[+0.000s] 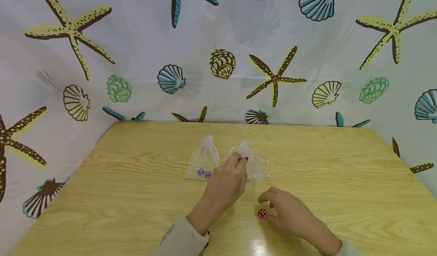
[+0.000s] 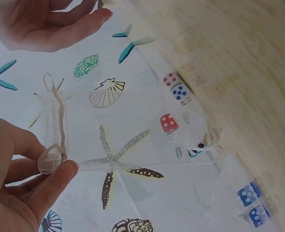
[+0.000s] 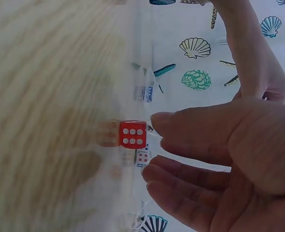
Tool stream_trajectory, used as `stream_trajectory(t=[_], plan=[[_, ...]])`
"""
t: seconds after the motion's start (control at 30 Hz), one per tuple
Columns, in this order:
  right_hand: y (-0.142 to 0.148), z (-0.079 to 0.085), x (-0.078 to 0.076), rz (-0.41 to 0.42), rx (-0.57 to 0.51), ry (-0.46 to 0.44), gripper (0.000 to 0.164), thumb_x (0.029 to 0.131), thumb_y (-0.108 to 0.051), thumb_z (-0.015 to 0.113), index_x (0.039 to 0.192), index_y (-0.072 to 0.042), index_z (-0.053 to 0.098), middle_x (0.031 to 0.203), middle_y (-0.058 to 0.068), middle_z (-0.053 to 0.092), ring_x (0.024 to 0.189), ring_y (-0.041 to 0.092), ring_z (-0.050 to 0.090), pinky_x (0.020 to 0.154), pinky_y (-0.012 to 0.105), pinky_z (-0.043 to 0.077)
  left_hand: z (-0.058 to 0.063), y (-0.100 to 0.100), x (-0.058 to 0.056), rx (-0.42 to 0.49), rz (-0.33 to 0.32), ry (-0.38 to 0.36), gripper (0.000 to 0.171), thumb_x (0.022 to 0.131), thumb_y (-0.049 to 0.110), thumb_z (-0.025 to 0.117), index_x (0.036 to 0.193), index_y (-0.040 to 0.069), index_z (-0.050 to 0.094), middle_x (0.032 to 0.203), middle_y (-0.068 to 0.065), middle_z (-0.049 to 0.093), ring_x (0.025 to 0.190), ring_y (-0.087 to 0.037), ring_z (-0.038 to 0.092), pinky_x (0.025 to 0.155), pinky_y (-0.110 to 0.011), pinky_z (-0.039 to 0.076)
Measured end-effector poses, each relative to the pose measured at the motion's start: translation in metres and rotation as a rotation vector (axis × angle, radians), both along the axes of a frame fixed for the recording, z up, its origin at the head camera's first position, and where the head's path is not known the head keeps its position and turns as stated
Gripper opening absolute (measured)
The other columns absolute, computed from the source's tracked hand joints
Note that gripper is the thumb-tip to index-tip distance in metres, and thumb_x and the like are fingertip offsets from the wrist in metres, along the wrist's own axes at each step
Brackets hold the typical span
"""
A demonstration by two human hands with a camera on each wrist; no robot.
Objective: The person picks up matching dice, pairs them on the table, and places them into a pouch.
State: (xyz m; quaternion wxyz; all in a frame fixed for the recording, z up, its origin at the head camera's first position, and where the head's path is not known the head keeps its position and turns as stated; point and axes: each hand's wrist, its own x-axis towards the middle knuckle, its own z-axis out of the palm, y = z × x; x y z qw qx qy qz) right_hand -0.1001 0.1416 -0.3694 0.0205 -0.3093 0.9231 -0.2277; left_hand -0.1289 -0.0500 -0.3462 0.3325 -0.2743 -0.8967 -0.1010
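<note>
My left hand (image 1: 225,178) pinches the drawstring edge of a sheer white drawstring bag (image 2: 89,140) between thumb and fingers. Through its mesh show a red die (image 2: 169,123) and, lower down, a white die with blue dots (image 2: 181,92) and a face with red dots. My right hand (image 1: 290,212) is held low over the table with fingers parted and bent slightly. Close to its thumb, a second red die (image 3: 132,135) sits on the wood; in the right wrist view the fingertips look apart from it, though contact in the head view is hard to judge.
Left of the held bag lies another sheer drawstring bag (image 1: 204,155) with blue dice (image 1: 201,171) inside. Both are on a wood-grain table (image 1: 119,195). Behind and at the sides hangs a white cloth (image 1: 143,51) printed with starfish and shells.
</note>
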Motion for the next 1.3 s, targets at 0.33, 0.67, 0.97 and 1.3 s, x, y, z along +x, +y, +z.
stream_trajectory(t=[0.33,0.67,0.97,1.3], plan=[[0.001,-0.01,-0.006,-0.019,-0.006,-0.048,0.018,0.075,-0.002,0.072,0.088,-0.014,0.069,0.086,-0.005,0.063,0.074,0.01,0.06,0.062,0.023,0.049,-0.002,0.002,-0.002,0.008,-0.009,-0.007,0.01,0.085,0.006,0.066,0.093,-0.001,0.069,0.095,-0.009,0.062,0.074,-0.015,0.065,0.048,-0.024,0.052],[0.0,-0.012,-0.005,-0.02,-0.035,-0.038,0.018,0.073,-0.003,0.074,0.077,-0.017,0.065,0.076,-0.011,0.06,0.066,-0.002,0.049,0.056,0.018,0.042,-0.002,0.003,-0.001,0.007,-0.004,-0.002,0.008,0.085,0.005,0.066,0.089,0.0,0.069,0.093,-0.008,0.062,0.074,-0.015,0.065,0.048,-0.024,0.053],[0.0,-0.009,-0.006,-0.046,-0.058,-0.004,0.011,0.079,-0.012,0.071,0.074,-0.018,0.063,0.07,-0.011,0.056,0.062,-0.001,0.046,0.054,0.018,0.04,-0.004,0.005,-0.001,0.003,0.005,-0.002,0.008,0.085,0.005,0.065,0.09,0.0,0.069,0.093,-0.007,0.063,0.075,-0.014,0.065,0.05,-0.024,0.053],[0.001,0.012,-0.006,-0.037,-0.178,0.052,0.012,0.078,-0.004,0.073,0.077,-0.012,0.064,0.071,-0.007,0.062,0.061,-0.004,0.05,0.054,0.015,0.045,-0.005,0.005,-0.003,0.003,0.015,0.056,0.006,0.084,0.005,0.066,0.087,0.001,0.068,0.091,-0.006,0.061,0.068,-0.013,0.062,0.044,-0.022,0.049]])
